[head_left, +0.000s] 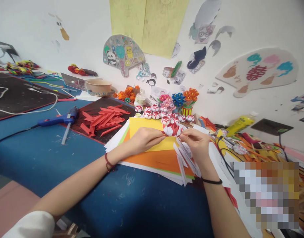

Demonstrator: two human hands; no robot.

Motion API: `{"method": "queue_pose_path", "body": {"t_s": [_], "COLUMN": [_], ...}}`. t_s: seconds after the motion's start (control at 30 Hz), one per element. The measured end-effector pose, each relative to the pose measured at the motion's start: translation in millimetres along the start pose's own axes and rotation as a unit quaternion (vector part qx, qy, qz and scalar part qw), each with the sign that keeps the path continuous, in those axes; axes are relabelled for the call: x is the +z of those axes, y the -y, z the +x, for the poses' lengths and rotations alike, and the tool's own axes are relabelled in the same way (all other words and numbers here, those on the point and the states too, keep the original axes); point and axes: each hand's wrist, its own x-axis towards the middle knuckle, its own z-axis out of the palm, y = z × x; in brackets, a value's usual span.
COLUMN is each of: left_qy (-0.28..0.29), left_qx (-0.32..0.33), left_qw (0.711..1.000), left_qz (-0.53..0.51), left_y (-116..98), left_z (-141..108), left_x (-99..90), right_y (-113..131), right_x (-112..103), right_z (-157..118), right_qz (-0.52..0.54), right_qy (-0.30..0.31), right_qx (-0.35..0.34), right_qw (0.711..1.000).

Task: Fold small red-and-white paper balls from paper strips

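Note:
A red and white folded-paper flower (pixel 172 129) is held up between my two hands, over a stack of coloured paper (pixel 152 160). My left hand (pixel 145 138) pinches its left side with thumb and fingers pressed together. On the other side my right hand (pixel 196 141) pinches the lower right edge. Beneath the right hand lie several folded white paper strips (pixel 182 162). Behind the held flower sits a cluster of similar red and white paper flowers (pixel 155 112). To the left, folded red paper strips (pixel 104 119) are heaped on a dark mat.
A blue glue gun (pixel 59 119) with its cord lies on the blue table (pixel 97 185) at left. At the back stand a round tan bowl (pixel 99 86), a small white bottle (pixel 140 98) and bright craft flowers (pixel 178 99). Paper scraps and a yellow bottle (pixel 241 124) crowd the right.

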Motion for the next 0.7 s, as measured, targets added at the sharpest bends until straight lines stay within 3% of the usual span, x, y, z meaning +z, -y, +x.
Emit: {"method": "queue_pose_path", "body": {"t_s": [0.7], "left_qy": [0.022], "left_qx": [-0.005], "left_qw": [1.000], "left_qz": [0.005], "left_y": [-0.6], "left_z": [0.2], "left_x": [-2.5], "right_y": [-1.9], "right_x": [-2.6], "right_z": [1.0], "right_qz": [0.018], "right_qy": [0.003], "right_qx": [0.013], "right_qw": [1.000]}}
